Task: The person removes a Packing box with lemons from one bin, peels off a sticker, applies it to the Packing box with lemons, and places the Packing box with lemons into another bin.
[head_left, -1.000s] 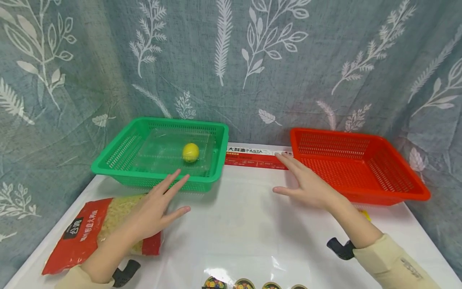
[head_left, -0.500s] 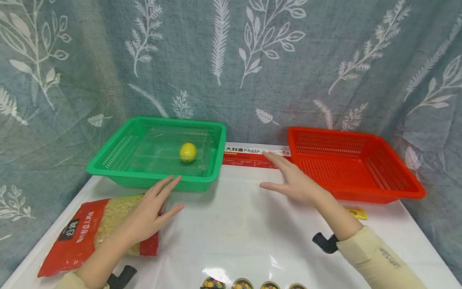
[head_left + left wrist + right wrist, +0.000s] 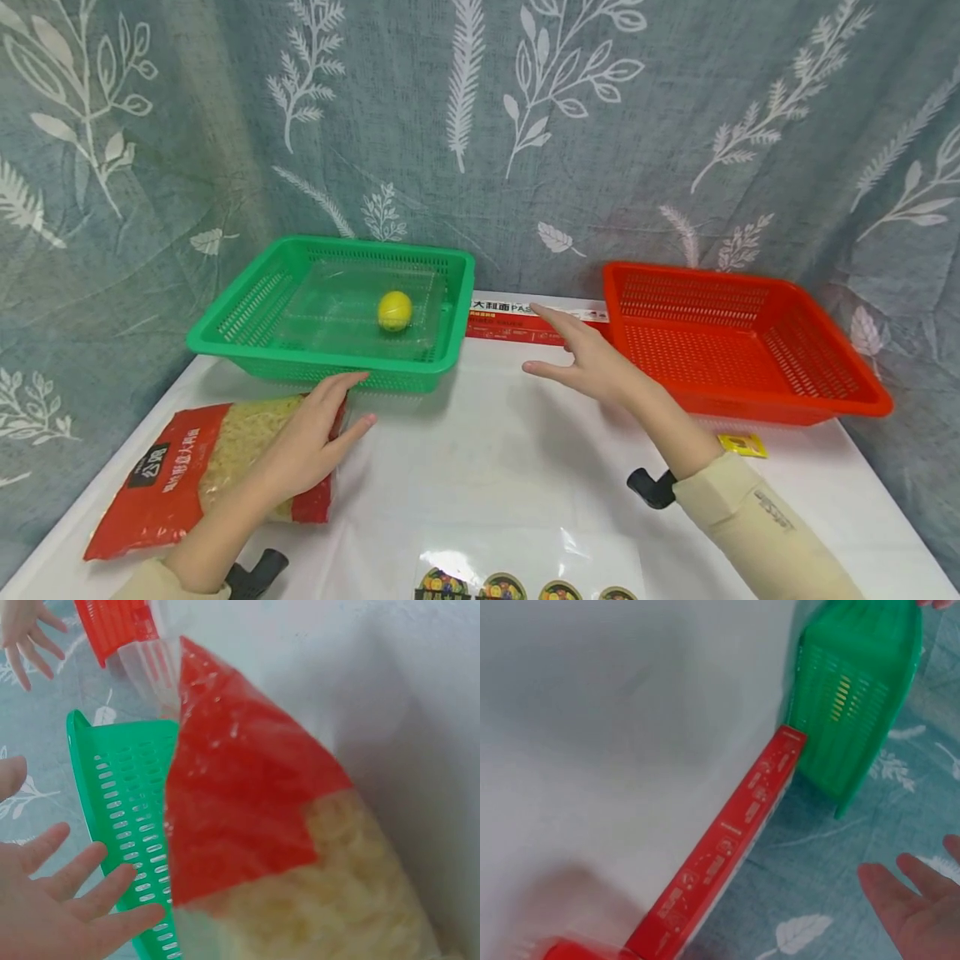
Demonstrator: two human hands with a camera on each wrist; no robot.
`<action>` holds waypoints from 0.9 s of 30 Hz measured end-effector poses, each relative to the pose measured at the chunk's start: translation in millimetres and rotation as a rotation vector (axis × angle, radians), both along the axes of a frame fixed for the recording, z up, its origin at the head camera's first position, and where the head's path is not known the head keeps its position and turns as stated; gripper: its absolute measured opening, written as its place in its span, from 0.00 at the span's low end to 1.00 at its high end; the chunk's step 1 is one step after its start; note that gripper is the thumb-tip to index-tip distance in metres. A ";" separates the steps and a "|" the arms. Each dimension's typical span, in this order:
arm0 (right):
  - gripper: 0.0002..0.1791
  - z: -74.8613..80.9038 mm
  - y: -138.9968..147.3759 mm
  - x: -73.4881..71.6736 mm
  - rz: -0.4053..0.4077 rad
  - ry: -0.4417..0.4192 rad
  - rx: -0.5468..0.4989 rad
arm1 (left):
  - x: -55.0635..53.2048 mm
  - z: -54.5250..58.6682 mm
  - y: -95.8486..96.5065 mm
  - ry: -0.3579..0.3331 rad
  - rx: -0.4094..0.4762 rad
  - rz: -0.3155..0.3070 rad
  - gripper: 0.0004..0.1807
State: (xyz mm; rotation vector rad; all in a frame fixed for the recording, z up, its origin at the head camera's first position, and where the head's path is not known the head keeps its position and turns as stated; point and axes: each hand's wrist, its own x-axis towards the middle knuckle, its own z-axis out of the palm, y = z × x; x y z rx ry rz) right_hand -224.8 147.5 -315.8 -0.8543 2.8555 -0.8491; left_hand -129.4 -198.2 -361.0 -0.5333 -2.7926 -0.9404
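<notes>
Bag (image 3: 213, 454), with long axis slanting forward to the right, lies under and to the left of the nearer left hand (image 3: 307, 446), while the right hand (image 3: 588, 358) hangs well apart, both having fingers extended and holding nothing.

The person's left arm (image 3: 225, 529) enters from the near left and slants toward the far right, a beige sleeve (image 3: 168, 583) around it at the near edge. The left hand (image 3: 307, 454) has its fingers (image 3: 109, 889) extended and slightly parted, the thumb apart from them on the right. The right arm (image 3: 678, 433) slants from the near right toward the far left, emerging from a beige sleeve. The right hand (image 3: 600, 362) lies farther off, fingers stretched far-left, thumb pointing left. The two hands are well apart.
</notes>
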 end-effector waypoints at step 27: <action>0.44 -11.0 -45.9 -13.4 0.064 -0.018 -0.100 | -6.1 -7.9 -2.5 -0.249 0.304 0.130 0.31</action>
